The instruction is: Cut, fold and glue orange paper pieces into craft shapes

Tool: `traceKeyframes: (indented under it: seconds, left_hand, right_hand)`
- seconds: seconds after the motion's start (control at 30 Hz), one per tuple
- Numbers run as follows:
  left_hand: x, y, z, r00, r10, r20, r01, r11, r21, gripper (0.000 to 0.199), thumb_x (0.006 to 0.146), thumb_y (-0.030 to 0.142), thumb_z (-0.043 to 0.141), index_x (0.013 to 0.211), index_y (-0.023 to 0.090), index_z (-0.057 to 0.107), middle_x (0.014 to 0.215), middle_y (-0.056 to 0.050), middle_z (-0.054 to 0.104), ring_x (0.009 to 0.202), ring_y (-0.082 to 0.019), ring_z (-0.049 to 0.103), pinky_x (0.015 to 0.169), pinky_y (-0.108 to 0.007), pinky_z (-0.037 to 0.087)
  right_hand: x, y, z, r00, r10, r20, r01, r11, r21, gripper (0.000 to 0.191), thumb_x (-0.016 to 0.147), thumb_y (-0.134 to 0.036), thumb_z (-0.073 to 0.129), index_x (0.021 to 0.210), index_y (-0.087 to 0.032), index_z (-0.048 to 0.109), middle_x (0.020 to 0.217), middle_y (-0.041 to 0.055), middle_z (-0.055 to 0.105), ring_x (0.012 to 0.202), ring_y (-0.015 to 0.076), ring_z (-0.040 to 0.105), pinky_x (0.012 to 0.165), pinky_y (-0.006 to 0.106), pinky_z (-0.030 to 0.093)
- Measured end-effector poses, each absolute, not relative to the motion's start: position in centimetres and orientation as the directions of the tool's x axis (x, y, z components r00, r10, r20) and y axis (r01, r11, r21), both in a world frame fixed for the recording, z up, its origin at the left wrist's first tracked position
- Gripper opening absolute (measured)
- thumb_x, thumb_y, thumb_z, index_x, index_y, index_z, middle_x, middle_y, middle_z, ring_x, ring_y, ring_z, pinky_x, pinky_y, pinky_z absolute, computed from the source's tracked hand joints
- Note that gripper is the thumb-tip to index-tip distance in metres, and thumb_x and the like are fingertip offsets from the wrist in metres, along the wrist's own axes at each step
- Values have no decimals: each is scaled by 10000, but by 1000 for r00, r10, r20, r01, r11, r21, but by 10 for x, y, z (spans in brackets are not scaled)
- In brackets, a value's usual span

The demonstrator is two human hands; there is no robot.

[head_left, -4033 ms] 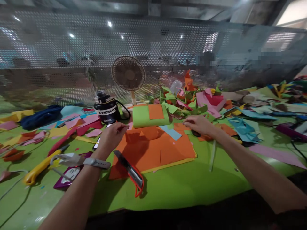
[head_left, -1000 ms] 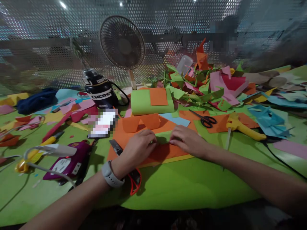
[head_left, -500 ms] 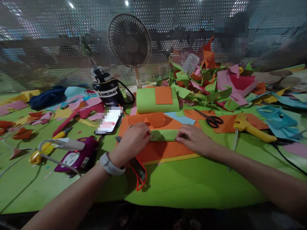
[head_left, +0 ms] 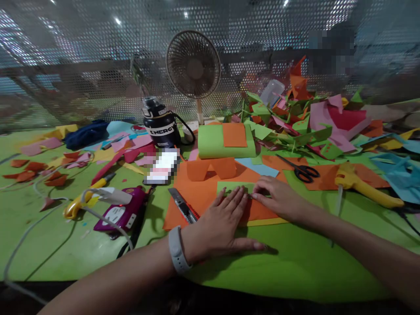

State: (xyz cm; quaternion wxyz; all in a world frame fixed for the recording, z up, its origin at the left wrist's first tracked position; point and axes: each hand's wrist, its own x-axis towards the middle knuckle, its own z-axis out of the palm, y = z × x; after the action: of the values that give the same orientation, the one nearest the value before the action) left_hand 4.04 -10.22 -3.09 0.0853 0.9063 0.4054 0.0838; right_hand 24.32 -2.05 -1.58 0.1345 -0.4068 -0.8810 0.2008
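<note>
A narrow green paper strip lies on orange paper in front of me. My left hand is flat, fingers spread, its fingertips pressing on the strip and its thumb stretched to the right. At the strip's right end my right hand has thumb and forefinger pinched together on the paper. A cutter knife rests on the orange paper, partly under my left hand. Just behind the strip stands a folded orange piece.
Scissors and a yellow glue gun lie to the right. At left are a purple power block, a phone and a black bottle. A fan and heaped paper scraps stand behind.
My left hand has opened from a pinch and moved right, flat over the strip. The cutter knife shows more of its blade. The whole view has shifted, with things appearing further right.
</note>
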Motion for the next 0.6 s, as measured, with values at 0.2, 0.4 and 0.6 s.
traceKeyframes:
  seconds: [0.2, 0.4, 0.6]
  left_hand:
    - [43, -103, -32, 652, 756, 52, 732, -646, 216, 1003, 821, 782, 221, 1514, 80, 42, 1563, -195, 130, 1453, -289, 47, 1179, -455, 57]
    - [41, -102, -31, 655, 755, 22, 732, -642, 226, 1002, 823, 784, 197, 1515, 83, 11, 1572, -176, 103, 1455, -277, 35, 1180, -445, 63]
    - [42, -102, -32, 642, 767, 2, 750, -629, 206, 997, 824, 785, 198, 1515, 84, 38, 1570, -169, 114, 1455, -266, 56, 1182, -449, 101]
  right_hand:
    - [244, -21, -16, -635, 768, 79, 664, 596, -451, 141, 883, -247, 515, 770, -178, 564, 819, 59, 592, 790, 190, 534, 700, 315, 422]
    - [244, -21, -15, -653, 753, 81, 652, 613, -447, 147, 886, -239, 507, 769, -178, 570, 829, 62, 604, 804, 188, 538, 717, 315, 416]
    - [241, -24, -6, -636, 771, 23, 695, 586, -416, 113, 874, -220, 540, 792, -165, 596, 868, 72, 625, 836, 196, 542, 753, 321, 398]
